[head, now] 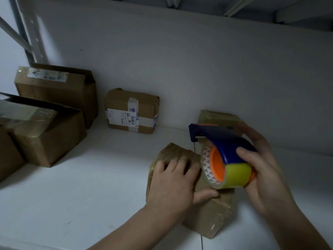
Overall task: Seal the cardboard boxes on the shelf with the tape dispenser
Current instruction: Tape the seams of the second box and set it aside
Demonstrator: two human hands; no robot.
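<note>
White shelf point(90, 186): we're pinning the small box point(212, 210) under flat left hand point(173, 184), right hand point(266, 170) gripping the tape dispenser point(225, 152) above it. Box looking light, crumpled; likely slides unless held.

The dark blue plastic tape dispenser point(223, 141) has an orange hub point(217, 166); its tape roll point(236, 175) looks yellow-green, its core edge white with small red triangles. The small brown cardboard box point(142, 112) at the back edge of the white shelf point(90, 186) bears a white-and-blue label point(122, 117).
</note>
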